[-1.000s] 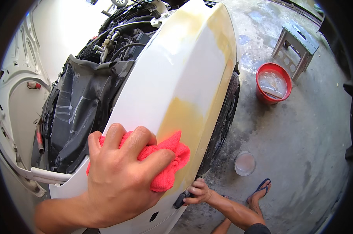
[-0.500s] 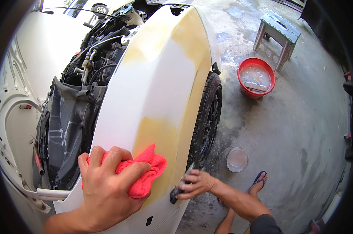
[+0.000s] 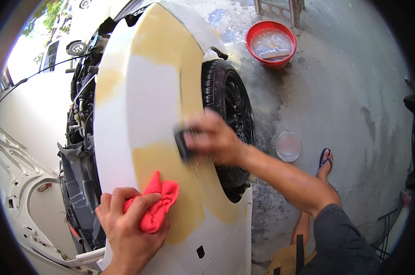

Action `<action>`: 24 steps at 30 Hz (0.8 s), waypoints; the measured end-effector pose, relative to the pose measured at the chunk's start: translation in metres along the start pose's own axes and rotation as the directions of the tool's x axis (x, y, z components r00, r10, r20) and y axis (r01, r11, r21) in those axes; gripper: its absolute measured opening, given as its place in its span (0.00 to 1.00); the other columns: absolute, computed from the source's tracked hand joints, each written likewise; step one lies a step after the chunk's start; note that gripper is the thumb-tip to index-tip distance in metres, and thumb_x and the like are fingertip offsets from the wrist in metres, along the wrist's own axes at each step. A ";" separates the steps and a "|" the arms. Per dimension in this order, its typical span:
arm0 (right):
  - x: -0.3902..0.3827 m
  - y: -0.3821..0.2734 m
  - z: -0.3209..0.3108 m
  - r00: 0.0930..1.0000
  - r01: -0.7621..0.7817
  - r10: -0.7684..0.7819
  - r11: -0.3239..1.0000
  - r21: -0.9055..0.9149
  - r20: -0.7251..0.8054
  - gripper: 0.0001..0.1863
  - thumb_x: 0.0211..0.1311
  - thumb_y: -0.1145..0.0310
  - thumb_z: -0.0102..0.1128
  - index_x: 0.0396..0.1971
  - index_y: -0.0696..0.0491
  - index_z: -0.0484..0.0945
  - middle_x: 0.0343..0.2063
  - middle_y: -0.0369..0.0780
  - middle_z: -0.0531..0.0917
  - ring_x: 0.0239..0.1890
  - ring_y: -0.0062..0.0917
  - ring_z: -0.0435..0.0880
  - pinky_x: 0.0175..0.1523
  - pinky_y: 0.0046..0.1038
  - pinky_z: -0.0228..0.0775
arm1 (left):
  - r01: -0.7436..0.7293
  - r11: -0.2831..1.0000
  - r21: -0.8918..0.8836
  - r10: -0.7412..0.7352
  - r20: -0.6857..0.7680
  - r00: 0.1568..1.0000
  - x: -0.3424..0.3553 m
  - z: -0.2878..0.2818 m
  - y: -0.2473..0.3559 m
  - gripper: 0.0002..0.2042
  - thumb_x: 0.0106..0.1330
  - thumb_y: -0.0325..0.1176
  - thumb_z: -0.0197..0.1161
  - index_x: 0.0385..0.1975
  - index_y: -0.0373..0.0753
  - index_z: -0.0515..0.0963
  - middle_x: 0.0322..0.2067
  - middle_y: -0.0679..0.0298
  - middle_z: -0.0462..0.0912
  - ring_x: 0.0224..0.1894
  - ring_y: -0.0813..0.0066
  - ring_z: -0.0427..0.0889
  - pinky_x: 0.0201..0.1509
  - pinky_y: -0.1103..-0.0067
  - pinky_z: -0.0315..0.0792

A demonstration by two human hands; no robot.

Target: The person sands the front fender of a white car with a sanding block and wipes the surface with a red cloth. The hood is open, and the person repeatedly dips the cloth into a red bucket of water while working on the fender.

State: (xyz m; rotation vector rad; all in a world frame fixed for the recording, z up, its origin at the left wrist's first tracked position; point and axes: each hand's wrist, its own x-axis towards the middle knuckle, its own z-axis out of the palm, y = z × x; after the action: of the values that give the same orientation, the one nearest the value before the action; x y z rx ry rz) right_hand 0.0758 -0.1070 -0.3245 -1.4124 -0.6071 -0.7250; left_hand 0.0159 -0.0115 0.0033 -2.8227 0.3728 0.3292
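A white car fender (image 3: 154, 98) with yellowish filler patches (image 3: 184, 215) lies before me. My left hand (image 3: 133, 231) is closed around a crumpled red cloth (image 3: 159, 208) and rests on the near part of the fender, beside one patch. Farther along, my right hand (image 3: 216, 140), smeared by motion, grips a dark block that looks like a sanding block (image 3: 183, 145). It is on or just over the fender's side, above the wheel arch, at the edge of a patch. Blur hides whether the block touches the surface.
On the left, the engine bay (image 3: 81, 110) is exposed beside a raised white hood (image 3: 38, 197). A black tire (image 3: 216, 89) sits under the fender. On the concrete floor stand a red bucket (image 3: 291, 50) of cloudy water, a clear round container (image 3: 289, 146) and a grey stool (image 3: 280, 10).
My right hand has swept the block from low on the fender's near side up and farther away. My left hand still holds the cloth. The whole view has shifted.
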 end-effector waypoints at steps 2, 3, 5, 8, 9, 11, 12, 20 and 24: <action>0.051 0.037 0.004 0.968 -0.196 0.182 0.978 -0.071 -0.175 0.29 0.61 0.67 0.73 0.64 0.44 0.80 0.67 0.43 0.77 0.65 0.45 0.77 0.68 0.44 0.71 | 0.003 1.000 0.007 -0.003 0.001 1.000 0.000 0.003 0.001 0.21 0.41 0.32 0.79 0.40 0.51 0.87 0.41 0.64 0.78 0.45 0.59 0.74 0.51 0.63 0.67; 0.056 0.038 0.006 0.942 -0.257 0.229 0.962 -0.090 -0.244 0.28 0.63 0.69 0.72 0.64 0.46 0.80 0.66 0.45 0.77 0.65 0.46 0.77 0.69 0.43 0.71 | 0.007 1.000 -0.003 -0.007 0.007 1.000 0.000 0.003 0.001 0.21 0.42 0.30 0.78 0.41 0.49 0.87 0.41 0.63 0.78 0.44 0.59 0.74 0.50 0.63 0.67; 0.002 -0.025 0.013 0.957 -0.228 0.228 0.973 0.018 -0.179 0.26 0.62 0.66 0.72 0.61 0.39 0.83 0.67 0.38 0.77 0.66 0.44 0.76 0.71 0.47 0.65 | -0.003 1.000 -0.029 0.002 -0.007 1.000 0.000 0.004 0.001 0.20 0.44 0.30 0.78 0.41 0.49 0.87 0.41 0.63 0.78 0.45 0.59 0.74 0.50 0.62 0.66; -0.107 -0.098 0.008 0.993 0.015 -0.015 1.000 -0.002 0.118 0.26 0.64 0.65 0.70 0.60 0.27 0.81 0.69 0.32 0.76 0.72 0.36 0.73 0.80 0.48 0.54 | -0.002 1.000 -0.025 0.003 0.007 1.000 0.001 0.002 0.002 0.20 0.45 0.30 0.78 0.41 0.49 0.87 0.41 0.63 0.77 0.45 0.59 0.74 0.51 0.63 0.66; -0.108 -0.090 0.004 0.970 0.182 -0.171 0.982 -0.048 0.175 0.26 0.64 0.65 0.70 0.60 0.26 0.80 0.69 0.31 0.76 0.72 0.35 0.72 0.81 0.49 0.53 | 0.001 1.000 -0.017 -0.001 0.008 1.000 0.001 0.001 0.002 0.19 0.45 0.30 0.78 0.41 0.49 0.87 0.41 0.63 0.77 0.45 0.59 0.74 0.51 0.63 0.65; -0.036 -0.045 -0.005 0.985 0.122 -0.112 0.990 -0.074 0.128 0.25 0.63 0.63 0.71 0.60 0.29 0.81 0.66 0.32 0.79 0.70 0.32 0.74 0.79 0.46 0.58 | 0.006 1.000 -0.013 -0.006 0.007 1.000 0.001 0.002 0.003 0.19 0.45 0.30 0.78 0.41 0.49 0.87 0.41 0.63 0.77 0.45 0.59 0.74 0.51 0.63 0.65; 0.009 -0.013 -0.003 0.999 -0.014 0.012 0.999 -0.037 -0.032 0.25 0.62 0.66 0.72 0.61 0.36 0.81 0.66 0.36 0.80 0.67 0.36 0.76 0.74 0.45 0.65 | 0.018 0.999 -0.028 -0.018 0.014 1.000 0.001 0.002 0.004 0.19 0.46 0.31 0.78 0.41 0.49 0.87 0.41 0.64 0.77 0.46 0.59 0.74 0.51 0.62 0.65; -0.061 -0.083 0.004 0.985 0.026 -0.036 0.998 0.060 0.170 0.26 0.62 0.66 0.74 0.61 0.31 0.82 0.70 0.35 0.76 0.75 0.38 0.70 0.82 0.52 0.50 | 0.026 0.999 -0.026 -0.025 0.037 0.999 -0.001 0.000 0.001 0.19 0.46 0.32 0.78 0.41 0.49 0.87 0.42 0.65 0.77 0.47 0.59 0.74 0.53 0.62 0.64; 0.025 -0.009 -0.009 0.991 -0.007 -0.001 0.998 0.057 0.135 0.26 0.63 0.66 0.72 0.61 0.34 0.83 0.69 0.38 0.77 0.70 0.42 0.74 0.76 0.51 0.60 | 0.045 0.998 -0.033 -0.044 0.028 0.999 0.000 0.000 0.003 0.19 0.46 0.32 0.78 0.41 0.49 0.87 0.42 0.64 0.77 0.47 0.59 0.74 0.54 0.62 0.64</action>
State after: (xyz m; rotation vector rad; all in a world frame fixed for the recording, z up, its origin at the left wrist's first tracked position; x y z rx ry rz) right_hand 0.0850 -0.1186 -0.3004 -1.4166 -0.7259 -0.6078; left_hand 0.0147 -0.0146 0.0025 -2.8516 0.3008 0.3674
